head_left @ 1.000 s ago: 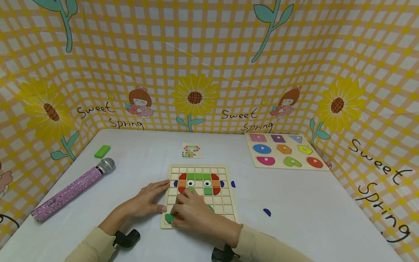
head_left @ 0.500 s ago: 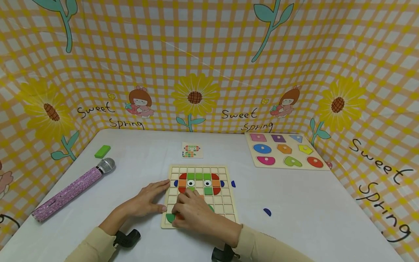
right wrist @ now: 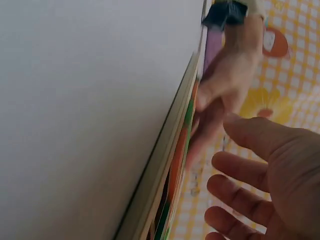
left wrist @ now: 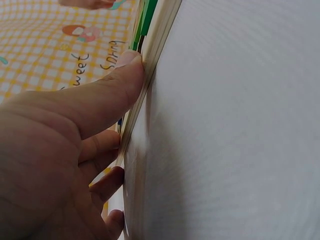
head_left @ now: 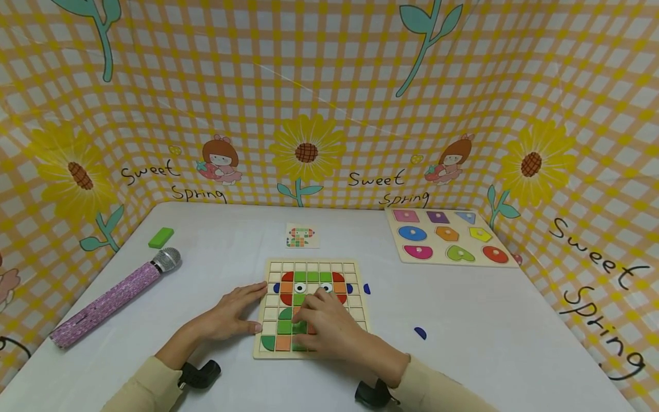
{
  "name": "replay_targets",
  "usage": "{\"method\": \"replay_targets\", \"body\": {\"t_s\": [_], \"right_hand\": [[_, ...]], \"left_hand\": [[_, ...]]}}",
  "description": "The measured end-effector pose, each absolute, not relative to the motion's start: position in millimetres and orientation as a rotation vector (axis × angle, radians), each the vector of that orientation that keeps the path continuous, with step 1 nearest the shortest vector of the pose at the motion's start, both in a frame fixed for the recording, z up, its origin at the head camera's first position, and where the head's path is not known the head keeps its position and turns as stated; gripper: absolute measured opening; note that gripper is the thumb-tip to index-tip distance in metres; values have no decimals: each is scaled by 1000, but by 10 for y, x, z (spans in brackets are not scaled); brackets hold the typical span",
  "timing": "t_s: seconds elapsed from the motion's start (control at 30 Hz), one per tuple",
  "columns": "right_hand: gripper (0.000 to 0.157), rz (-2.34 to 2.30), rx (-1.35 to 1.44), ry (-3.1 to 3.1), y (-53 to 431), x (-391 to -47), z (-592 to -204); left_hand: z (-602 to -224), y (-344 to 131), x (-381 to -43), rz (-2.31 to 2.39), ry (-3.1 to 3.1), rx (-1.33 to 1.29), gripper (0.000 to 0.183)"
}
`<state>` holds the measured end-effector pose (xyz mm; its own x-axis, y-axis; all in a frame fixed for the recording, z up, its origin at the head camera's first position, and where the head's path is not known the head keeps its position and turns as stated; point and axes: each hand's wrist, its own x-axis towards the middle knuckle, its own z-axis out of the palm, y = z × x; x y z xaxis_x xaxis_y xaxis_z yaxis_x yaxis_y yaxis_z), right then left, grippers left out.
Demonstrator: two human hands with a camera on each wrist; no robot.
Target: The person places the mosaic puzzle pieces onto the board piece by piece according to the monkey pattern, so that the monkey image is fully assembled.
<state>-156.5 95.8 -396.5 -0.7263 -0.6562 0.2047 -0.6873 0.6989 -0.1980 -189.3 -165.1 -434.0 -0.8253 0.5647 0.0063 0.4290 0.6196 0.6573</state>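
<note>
A wooden grid board point(head_left: 269, 313) lies on the white table, part-filled with red, orange, green and blue tiles, plus two eye tiles such as the left eye tile point(head_left: 300, 288). My left hand point(head_left: 229, 312) rests against the board's left edge. In the left wrist view its thumb point(left wrist: 112, 92) presses the board's side and the fingers reach along it. Over the board's lower middle hovers my right hand point(head_left: 334, 326), hiding several tiles. From the right wrist, its thumb point(right wrist: 255, 132) and bent fingers stand apart, with nothing between them. A green quarter-round tile point(head_left: 268, 343) sits in the lower left corner.
Behind the board lies a small pattern card point(head_left: 302, 236). Two loose blue half-round pieces, the nearer blue piece point(head_left: 420, 333) and the farther blue piece point(head_left: 366, 289), lie to its right. Also around are a shape puzzle point(head_left: 439, 252), a glittery microphone point(head_left: 113, 300) and a green block point(head_left: 161, 237).
My right hand has lifted from the lower left tiles and moved right, uncovering green and orange tiles there. My left hand has stayed in place.
</note>
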Motion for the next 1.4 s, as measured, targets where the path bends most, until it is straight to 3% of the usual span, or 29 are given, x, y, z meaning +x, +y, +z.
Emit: {"method": "replay_targets", "body": {"t_s": [0.47, 0.83, 1.4], "right_hand": [[25, 499, 815, -2855, 2120, -1604, -4016], [26, 498, 832, -2934, 2914, -1541, -4024], [28, 543, 925, -2933, 3253, -1573, -4087]], "left_hand": [[-4328, -1637, -1892, 998, 2641, 789, 80], [-4313, -1633, -1894, 995, 2633, 785, 79], [-4335, -1627, -1904, 992, 2640, 779, 79]]}}
